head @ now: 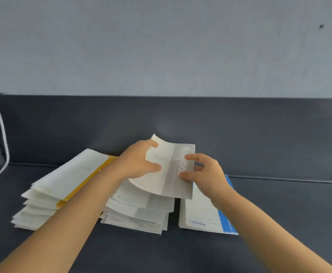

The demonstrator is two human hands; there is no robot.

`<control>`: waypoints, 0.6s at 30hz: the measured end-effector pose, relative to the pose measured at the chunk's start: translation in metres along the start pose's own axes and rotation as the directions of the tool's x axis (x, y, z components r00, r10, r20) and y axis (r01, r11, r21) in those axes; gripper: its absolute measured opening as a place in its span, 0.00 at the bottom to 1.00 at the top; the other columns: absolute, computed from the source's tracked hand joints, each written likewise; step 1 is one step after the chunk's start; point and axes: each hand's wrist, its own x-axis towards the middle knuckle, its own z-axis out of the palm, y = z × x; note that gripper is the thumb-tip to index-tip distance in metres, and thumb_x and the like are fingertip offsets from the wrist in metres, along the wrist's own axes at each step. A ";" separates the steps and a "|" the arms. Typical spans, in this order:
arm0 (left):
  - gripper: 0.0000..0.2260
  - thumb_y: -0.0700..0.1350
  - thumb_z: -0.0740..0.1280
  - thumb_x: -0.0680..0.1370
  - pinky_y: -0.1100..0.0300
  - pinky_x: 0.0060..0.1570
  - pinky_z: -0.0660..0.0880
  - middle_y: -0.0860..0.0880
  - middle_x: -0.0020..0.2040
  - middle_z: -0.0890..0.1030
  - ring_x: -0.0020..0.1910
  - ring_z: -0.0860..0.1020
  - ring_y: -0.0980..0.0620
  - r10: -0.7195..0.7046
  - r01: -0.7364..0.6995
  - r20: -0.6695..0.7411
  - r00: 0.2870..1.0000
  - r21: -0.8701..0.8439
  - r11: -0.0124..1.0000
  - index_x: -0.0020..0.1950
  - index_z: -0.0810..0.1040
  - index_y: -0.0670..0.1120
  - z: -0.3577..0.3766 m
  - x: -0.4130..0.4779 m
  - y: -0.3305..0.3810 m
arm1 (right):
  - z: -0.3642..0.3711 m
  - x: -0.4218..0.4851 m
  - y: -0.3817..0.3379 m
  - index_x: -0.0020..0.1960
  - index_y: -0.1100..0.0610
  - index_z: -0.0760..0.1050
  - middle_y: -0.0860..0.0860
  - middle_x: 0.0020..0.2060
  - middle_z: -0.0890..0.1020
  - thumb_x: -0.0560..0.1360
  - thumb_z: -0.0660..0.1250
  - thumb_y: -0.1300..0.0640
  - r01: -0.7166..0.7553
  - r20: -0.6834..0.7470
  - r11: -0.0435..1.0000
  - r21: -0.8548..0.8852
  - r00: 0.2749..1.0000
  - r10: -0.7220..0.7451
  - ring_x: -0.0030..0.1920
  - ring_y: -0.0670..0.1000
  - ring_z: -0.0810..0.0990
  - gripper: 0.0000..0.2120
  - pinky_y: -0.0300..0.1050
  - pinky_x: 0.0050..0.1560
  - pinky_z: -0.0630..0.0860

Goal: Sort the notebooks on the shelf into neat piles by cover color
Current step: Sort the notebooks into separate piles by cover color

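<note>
1. Head view, nearest: left forearm (66, 219) and right forearm (263, 223), reaching over the shelf (289, 213).
2. Left hand (139, 160): fingers (154, 167) pinching the grey notebook (171, 174) at its left edge. Right hand (206, 172): curled on its right edge. Held tilted over the grey pile (141, 211).
3. Advised: square to the pile's edges, lower flat, release both sides together.
4. Notebook: thin, white cover, grey band, top corner bowed. Yellow pile (62, 184) left, blue pile (204, 213) right.

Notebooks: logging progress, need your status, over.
Left hand and right hand grip grey-striped notebook over middle pile. Yellow-edged pile left, blue-edged pile right. Nothing in the way.
</note>
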 end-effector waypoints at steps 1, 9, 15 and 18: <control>0.31 0.50 0.72 0.75 0.65 0.60 0.63 0.53 0.75 0.63 0.72 0.64 0.53 0.016 -0.017 0.038 0.999 0.034 0.999 0.74 0.64 0.50 -0.005 0.000 -0.014 | 0.017 0.004 -0.001 0.61 0.50 0.74 0.51 0.57 0.78 0.71 0.72 0.63 -0.017 -0.023 0.999 -0.047 1.000 0.016 0.54 0.51 0.78 0.21 0.41 0.44 0.77; 0.29 0.58 0.43 0.83 0.50 0.76 0.41 0.49 0.80 0.40 0.78 0.39 0.51 -0.023 -0.185 0.351 0.936 0.548 0.816 0.80 0.43 0.45 0.021 0.002 -0.081 | 0.086 0.002 0.015 0.60 0.55 0.70 0.53 0.61 0.75 0.80 0.53 0.50 0.011 -0.016 0.524 -0.851 0.999 -0.048 0.57 0.56 0.75 0.14 0.48 0.54 0.69; 0.28 0.57 0.43 0.83 0.47 0.76 0.40 0.47 0.80 0.48 0.79 0.41 0.48 0.030 -0.229 0.304 0.952 0.645 0.729 0.80 0.50 0.45 0.019 0.005 -0.074 | 0.073 0.004 0.006 0.63 0.52 0.72 0.51 0.57 0.78 0.79 0.55 0.45 -0.003 0.000 0.493 -0.870 1.000 0.007 0.61 0.55 0.71 0.18 0.49 0.57 0.69; 0.23 0.55 0.48 0.83 0.46 0.76 0.41 0.47 0.79 0.57 0.79 0.44 0.46 0.146 -0.310 0.286 0.947 0.695 0.649 0.75 0.64 0.48 0.014 0.002 -0.060 | 0.045 0.006 0.008 0.68 0.51 0.69 0.48 0.62 0.76 0.78 0.61 0.45 -0.041 -0.107 0.584 -0.811 0.991 -0.080 0.65 0.52 0.69 0.20 0.46 0.60 0.70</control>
